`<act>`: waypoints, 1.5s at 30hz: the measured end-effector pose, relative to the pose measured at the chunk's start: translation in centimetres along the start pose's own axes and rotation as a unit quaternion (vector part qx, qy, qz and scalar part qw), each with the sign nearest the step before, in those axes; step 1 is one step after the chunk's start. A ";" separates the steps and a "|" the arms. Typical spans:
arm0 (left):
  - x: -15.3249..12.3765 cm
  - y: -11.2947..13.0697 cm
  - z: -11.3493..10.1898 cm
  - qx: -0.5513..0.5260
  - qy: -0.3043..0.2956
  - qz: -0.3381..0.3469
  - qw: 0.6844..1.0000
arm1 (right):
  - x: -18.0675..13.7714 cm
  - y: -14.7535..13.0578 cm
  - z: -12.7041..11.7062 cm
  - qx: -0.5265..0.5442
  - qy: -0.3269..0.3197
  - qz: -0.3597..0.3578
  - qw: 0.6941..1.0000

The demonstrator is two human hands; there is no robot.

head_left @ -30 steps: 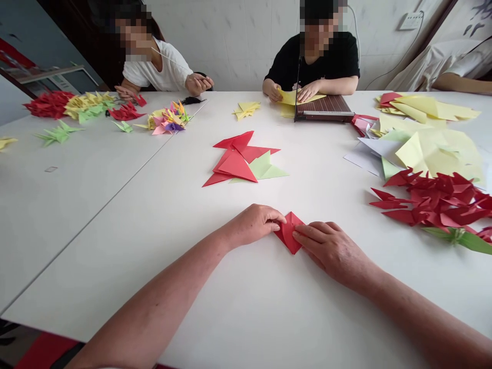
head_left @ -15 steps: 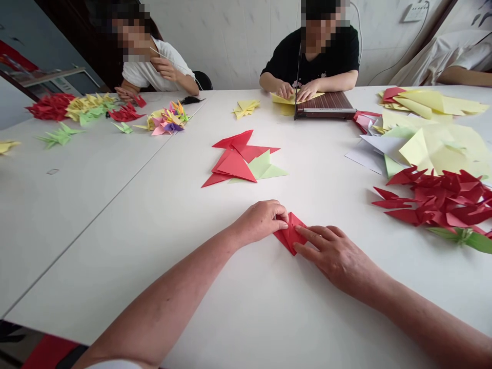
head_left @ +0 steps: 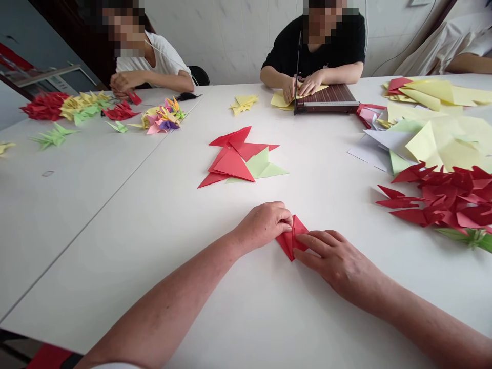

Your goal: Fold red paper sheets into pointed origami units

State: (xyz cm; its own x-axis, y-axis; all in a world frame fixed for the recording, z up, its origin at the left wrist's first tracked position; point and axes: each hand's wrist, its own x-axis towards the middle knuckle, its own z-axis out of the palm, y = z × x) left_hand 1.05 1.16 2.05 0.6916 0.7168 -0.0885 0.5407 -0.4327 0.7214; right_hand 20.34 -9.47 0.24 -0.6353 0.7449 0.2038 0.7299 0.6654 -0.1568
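Note:
A small piece of folded red paper (head_left: 287, 245) lies on the white table (head_left: 230, 307) in front of me, diamond-shaped with a crease down its middle. My left hand (head_left: 265, 223) is closed, its thumb and fingertips pinching the upper left part of this paper. From the right, my right hand (head_left: 334, 256) rests its outstretched, parted fingers on the paper's right side and lower point. These fingers cover part of its right half. Beyond my hands lie several folded red paper pieces (head_left: 233, 165), overlapping a light green folded piece (head_left: 265, 166).
Red folded paper pieces (head_left: 453, 200) are heaped at right, below loose yellow sheets (head_left: 453, 138). Across the table, one person in black (head_left: 280, 51) works at a paper cutter (head_left: 330, 100); another in white (head_left: 165, 56) sits near paper cranes (head_left: 165, 118).
The view has shifted slightly. My hands stay on the red paper with nearly the same hold. Across the table, the person in white has lowered a raised hand to join the other.

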 end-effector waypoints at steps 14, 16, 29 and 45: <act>0.0 -0.2 -0.1 0.015 -0.016 0.023 0.999 | -0.3 -0.2 0.2 -0.012 -0.020 -0.004 1.000; 0.0 -0.2 -0.1 0.015 -0.016 0.023 0.999 | -0.2 -0.3 0.0 -0.014 -0.024 -0.005 1.000; 0.0 -0.2 0.0 0.038 -0.014 0.031 0.999 | -0.2 -0.2 0.0 -0.016 -0.016 -0.017 1.000; 0.0 -0.3 0.5 0.043 0.008 0.024 0.999 | -0.1 -0.5 0.2 -0.026 -0.037 -0.010 0.999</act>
State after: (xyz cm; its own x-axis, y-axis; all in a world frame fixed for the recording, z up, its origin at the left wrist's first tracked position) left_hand 1.15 1.05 1.44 0.7096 0.7032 -0.0438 0.5474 -0.5111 0.6627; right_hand 20.05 -9.86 0.11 -0.6657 0.7342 0.1335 0.7277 0.6783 -0.1019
